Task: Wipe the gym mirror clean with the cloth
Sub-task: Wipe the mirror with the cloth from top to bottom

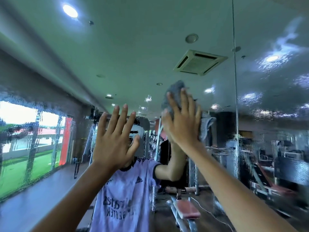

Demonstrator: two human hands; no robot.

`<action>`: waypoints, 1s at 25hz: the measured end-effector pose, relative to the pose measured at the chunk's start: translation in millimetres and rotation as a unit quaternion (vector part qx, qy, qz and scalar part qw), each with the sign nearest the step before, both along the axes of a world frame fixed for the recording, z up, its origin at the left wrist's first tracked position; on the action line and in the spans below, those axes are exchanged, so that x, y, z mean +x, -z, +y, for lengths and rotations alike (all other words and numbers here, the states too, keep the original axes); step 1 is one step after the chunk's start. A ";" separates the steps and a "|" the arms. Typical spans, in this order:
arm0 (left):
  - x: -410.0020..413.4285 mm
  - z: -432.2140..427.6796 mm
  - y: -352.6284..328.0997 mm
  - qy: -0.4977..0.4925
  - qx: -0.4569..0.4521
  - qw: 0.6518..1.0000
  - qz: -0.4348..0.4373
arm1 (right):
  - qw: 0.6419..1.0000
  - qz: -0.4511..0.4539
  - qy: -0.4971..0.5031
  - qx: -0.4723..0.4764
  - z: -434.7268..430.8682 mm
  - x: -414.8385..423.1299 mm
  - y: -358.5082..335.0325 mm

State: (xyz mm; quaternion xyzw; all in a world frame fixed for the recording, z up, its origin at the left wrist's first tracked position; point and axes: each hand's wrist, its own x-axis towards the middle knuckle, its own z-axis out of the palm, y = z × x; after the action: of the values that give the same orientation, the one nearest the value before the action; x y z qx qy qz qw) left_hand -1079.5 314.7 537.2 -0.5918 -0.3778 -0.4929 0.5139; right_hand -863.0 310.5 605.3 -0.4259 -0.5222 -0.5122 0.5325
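The gym mirror (127, 52) fills the whole view, its lower half streaked with wet droplets. A grey cloth (175, 88) lies flat against the glass under my right hand (182, 119), whose straight fingers press it to the mirror just right of centre. Part of the cloth hangs out at the right below the palm. My left hand (115, 138) is raised beside it with fingers spread and straight, palm toward the glass, holding nothing; contact with the glass cannot be told.
A vertical seam (235, 81) between mirror panels runs down the right side. The glass reflects a person in a light jersey, weight benches and machines, ceiling lights, an air vent and windows at the left.
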 end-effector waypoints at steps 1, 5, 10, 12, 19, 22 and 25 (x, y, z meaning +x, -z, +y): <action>-1.3 0.3 0.0 0.002 0.003 1.000 -0.001 | 0.996 -0.086 0.009 -0.002 1.9 -4.3 16.7; -1.4 -0.8 7.4 0.007 0.017 1.000 0.009 | 0.916 -0.394 0.074 -0.022 -6.2 63.6 55.0; 1.3 1.2 -1.2 -0.010 0.007 1.000 0.007 | 1.000 0.027 0.004 -0.013 -7.2 35.6 -1.8; -0.7 -0.2 -14.0 -0.019 0.000 1.000 -0.006 | 0.999 -0.034 0.001 -0.007 -6.4 4.2 0.5; -20.1 -4.1 -62.1 -0.023 -0.009 1.000 -0.001 | 0.997 -0.058 0.040 -0.019 -3.1 54.8 -47.3; -6.1 -2.8 -105.6 -0.001 -0.008 1.000 -0.030 | 0.998 0.062 0.001 0.002 -5.8 4.3 -76.5; -9.2 -0.9 -136.0 -0.003 -0.015 0.999 -0.028 | 0.991 -0.130 0.032 -0.007 0.5 10.2 -29.4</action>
State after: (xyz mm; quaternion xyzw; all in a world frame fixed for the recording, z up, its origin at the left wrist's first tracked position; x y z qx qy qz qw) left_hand -1088.7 313.8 673.3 -0.5841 -0.4012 -0.5025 0.4954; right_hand -852.8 311.1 634.7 -0.3755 -0.5766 -0.5763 0.4409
